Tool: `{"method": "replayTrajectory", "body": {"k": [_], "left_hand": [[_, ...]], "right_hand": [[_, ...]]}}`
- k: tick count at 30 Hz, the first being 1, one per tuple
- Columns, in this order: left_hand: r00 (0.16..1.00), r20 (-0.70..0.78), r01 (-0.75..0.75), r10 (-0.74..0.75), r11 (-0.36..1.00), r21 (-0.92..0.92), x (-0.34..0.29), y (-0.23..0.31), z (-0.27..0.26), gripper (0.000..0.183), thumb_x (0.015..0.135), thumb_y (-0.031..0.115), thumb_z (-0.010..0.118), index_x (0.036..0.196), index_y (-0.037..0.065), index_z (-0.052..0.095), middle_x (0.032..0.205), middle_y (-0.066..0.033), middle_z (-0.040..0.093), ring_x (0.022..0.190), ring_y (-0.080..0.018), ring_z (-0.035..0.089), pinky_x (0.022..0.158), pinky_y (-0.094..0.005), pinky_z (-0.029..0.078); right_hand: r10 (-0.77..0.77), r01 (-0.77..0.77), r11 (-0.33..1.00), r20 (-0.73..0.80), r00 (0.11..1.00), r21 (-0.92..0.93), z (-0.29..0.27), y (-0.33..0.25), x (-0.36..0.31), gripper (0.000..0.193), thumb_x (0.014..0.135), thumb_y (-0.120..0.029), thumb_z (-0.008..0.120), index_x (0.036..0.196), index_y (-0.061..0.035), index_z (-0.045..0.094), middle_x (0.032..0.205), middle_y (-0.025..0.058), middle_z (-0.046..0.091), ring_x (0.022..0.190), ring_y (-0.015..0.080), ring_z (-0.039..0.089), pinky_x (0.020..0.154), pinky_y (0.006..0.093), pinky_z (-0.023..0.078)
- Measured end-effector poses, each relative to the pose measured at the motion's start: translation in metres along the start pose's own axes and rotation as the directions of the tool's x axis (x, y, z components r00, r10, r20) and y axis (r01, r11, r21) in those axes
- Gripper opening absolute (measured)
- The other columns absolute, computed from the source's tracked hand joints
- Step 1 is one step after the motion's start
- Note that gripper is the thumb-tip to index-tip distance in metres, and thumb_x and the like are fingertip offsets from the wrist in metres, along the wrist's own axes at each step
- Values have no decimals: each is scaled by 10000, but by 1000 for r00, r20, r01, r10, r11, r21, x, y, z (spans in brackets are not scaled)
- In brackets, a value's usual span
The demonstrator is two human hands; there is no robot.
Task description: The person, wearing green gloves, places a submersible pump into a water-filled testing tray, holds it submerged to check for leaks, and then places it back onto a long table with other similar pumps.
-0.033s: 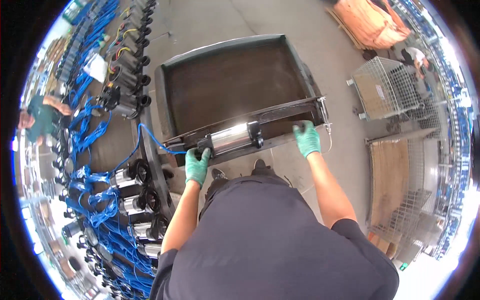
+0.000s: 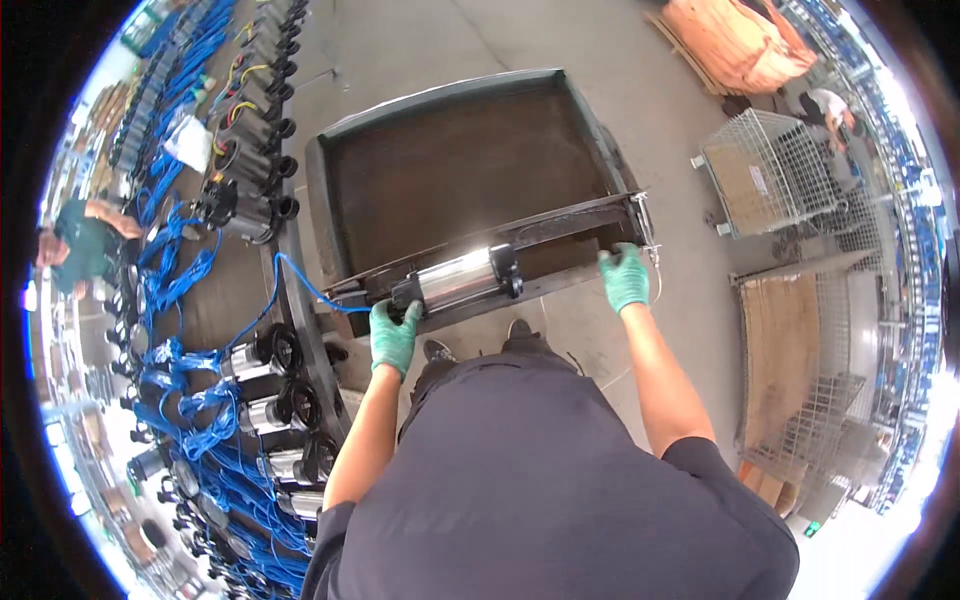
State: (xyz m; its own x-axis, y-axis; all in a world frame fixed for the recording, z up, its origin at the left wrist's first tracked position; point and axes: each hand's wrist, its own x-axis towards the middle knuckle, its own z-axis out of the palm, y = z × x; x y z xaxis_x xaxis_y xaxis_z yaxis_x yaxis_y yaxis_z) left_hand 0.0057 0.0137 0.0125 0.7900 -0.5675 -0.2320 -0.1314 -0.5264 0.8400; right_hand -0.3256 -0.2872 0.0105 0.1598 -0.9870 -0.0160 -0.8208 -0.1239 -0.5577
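Observation:
A shiny steel cylindrical pump [image 2: 455, 280] with black ends lies along the front ledge of a dark, water-filled tank [image 2: 322, 200]. My left hand [image 2: 393, 335], in a green glove, grips its black left end, thumb and fingers on either side. A blue cable [image 2: 285, 265] runs from that end over to the left. Clear of the pump, my green-gloved right hand [image 2: 626, 280] is at the right part of the ledge, thumb and fingers apart. Close by it at the tank's corner is a slim metal fitting [image 2: 642, 215].
On the left, a long bench carries several steel pumps [image 2: 262, 412], bundles of blue cable [image 2: 210, 425] and dark motor housings [image 2: 240, 205]. A person in green [image 2: 85, 240] stands beyond it. Wire cages [image 2: 770, 175] and an orange sack [image 2: 735, 45] stand right; another person [image 2: 830, 110] is there.
My right hand has shifted slightly right along the ledge, toward the tank's corner. My left hand and the pump stay nearly in place.

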Motion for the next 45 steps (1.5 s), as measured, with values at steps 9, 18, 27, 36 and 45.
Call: {"method": "replayTrajectory", "body": {"k": [9, 18, 27, 36, 45], "left_hand": [[1000, 3, 17, -17, 988, -153, 4, 1, 30, 617, 808, 108, 899, 1220, 20, 448, 1149, -94, 644, 988, -175, 602, 908, -309, 514], [997, -30, 66, -66, 998, -19, -7, 23, 23, 597, 836, 75, 870, 1258, 20, 451, 1193, -93, 653, 996, -155, 585, 904, -283, 515], [998, 6, 70, -70, 996, 64, 6, 2, 18, 589, 831, 142, 887, 1231, 18, 472, 1182, -106, 674, 989, -190, 612, 913, -314, 516], [1000, 5, 30, -31, 999, 26, 2, 13, 18, 572, 831, 125, 885, 1223, 28, 480, 1174, -92, 673, 996, -175, 610, 905, -302, 511], [995, -5, 100, -100, 995, 13, 2, 11, 20, 693, 805, 167, 911, 1308, 5, 461, 1223, -134, 657, 1038, -204, 604, 941, -325, 498]], "right_hand": [[580, -461, 556, 74, 811, 692, 12, 108, 68, 322, 940, -204, 741, 1172, -59, 570, 938, 120, 663, 741, 228, 698, 565, 394, 617], [506, -390, 721, -51, 861, 573, 2, 82, 59, 330, 916, -188, 748, 1202, -68, 633, 877, 93, 721, 587, 174, 683, 490, 339, 589], [474, -377, 856, -249, 845, 353, 8, 80, 57, 405, 844, -314, 816, 1100, -48, 650, 982, 193, 755, 931, 360, 732, 864, 439, 560], [638, -452, 737, -298, 710, 503, 22, 71, 77, 453, 779, -373, 855, 1009, -31, 667, 976, 187, 756, 906, 356, 723, 866, 431, 558], [675, -584, 731, -246, 696, 352, 14, 56, 79, 497, 766, -454, 803, 1005, -21, 747, 992, 216, 764, 954, 378, 736, 890, 440, 566]]}}
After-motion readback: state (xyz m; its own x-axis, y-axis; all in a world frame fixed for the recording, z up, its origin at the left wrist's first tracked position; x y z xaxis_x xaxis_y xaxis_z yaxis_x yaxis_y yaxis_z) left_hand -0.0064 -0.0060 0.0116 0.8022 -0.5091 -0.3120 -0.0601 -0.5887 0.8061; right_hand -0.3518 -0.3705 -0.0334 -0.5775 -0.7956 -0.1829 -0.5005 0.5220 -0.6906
